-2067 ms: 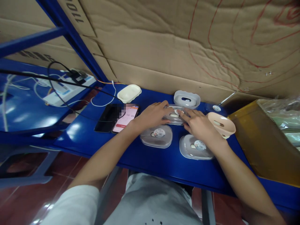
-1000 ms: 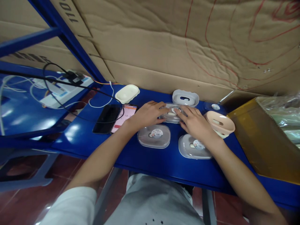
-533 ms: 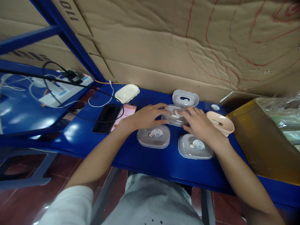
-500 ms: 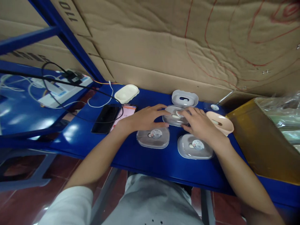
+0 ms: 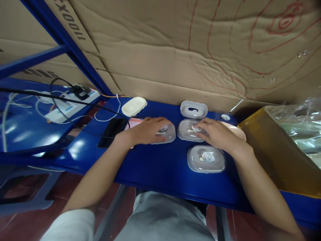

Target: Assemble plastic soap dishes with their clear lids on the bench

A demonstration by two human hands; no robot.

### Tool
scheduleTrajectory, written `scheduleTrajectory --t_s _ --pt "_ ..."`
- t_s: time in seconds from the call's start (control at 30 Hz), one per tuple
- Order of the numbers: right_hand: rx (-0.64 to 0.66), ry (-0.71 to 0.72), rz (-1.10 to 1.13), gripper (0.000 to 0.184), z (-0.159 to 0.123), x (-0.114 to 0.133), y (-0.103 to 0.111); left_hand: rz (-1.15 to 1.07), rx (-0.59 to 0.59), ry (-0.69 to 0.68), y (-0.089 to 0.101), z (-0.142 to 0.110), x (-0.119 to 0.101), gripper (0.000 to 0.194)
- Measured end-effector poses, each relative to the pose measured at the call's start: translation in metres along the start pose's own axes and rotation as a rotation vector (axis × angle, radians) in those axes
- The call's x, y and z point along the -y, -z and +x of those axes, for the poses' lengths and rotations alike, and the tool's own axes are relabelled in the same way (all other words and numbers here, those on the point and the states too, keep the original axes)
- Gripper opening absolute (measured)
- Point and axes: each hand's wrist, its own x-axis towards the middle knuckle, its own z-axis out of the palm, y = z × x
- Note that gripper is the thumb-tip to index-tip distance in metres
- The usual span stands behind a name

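Note:
My left hand [image 5: 147, 130] is closed around the left side of a clear-lidded soap box [image 5: 170, 134], fingers over its far side and thumb at the near side. My right hand [image 5: 213, 132] grips the right end of a second clear-lidded soap box [image 5: 185, 130], its fingers by the round label. A third lidded soap box [image 5: 207, 160] lies nearer me, touched by neither hand. Behind the middle one stands a lidless grey soap dish [image 5: 193, 109] with a slot in it. A peach dish [image 5: 237, 130] is partly hidden behind my right hand.
A cream dish [image 5: 134, 106] sits at the back left. Beside my left wrist lie a black phone [image 5: 111, 132] and a lit phone [image 5: 134, 122]. Cables run to a power strip [image 5: 62, 110]. A carton [image 5: 273, 150] with plastic-wrapped goods stands right; cardboard [image 5: 150, 50] walls the back.
My left hand has gone from the middle soap box to the left one, which now sits farther back, level with the middle one. My right hand stays at the middle box.

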Motion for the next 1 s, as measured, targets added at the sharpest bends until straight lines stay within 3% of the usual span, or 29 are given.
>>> scheduleTrajectory --t_s 0.13,0.3,0.47,0.57,0.63,0.7,0.77,0.9,1.0 --pt "-0.008 -0.007 0.023 0.031 -0.001 0.003 0.002 0.092 0.066 0.131 0.004 0.025 0.021 0.059" --pt "-0.015 -0.029 -0.023 0.031 0.000 0.012 0.005 0.269 -0.138 0.290 -0.001 0.049 0.023 0.050" --pt "0.029 -0.001 0.027 0.040 0.002 0.025 0.002 0.288 -0.259 0.315 -0.009 0.058 0.025 0.054" --pt "0.021 0.020 0.141 0.045 0.005 0.034 -0.005 0.208 -0.327 0.262 -0.009 0.047 0.017 0.054" --pt "-0.009 0.058 0.245 0.047 0.009 0.036 -0.009 0.100 -0.372 0.127 -0.009 0.035 0.006 0.049" --pt "-0.019 0.124 0.338 0.047 0.012 0.035 -0.010 0.019 -0.336 -0.050 -0.011 0.021 -0.008 0.049" --pt "-0.003 0.178 0.384 0.046 0.012 0.032 -0.008 0.017 -0.267 -0.136 -0.014 0.012 -0.018 0.052" --pt "0.053 0.147 0.351 0.046 -0.002 0.021 0.010 0.112 -0.224 -0.093 -0.024 0.008 -0.018 0.040" --pt "0.192 0.102 0.323 0.061 -0.022 0.013 0.022 0.123 -0.235 -0.068 -0.028 0.011 -0.006 0.039"
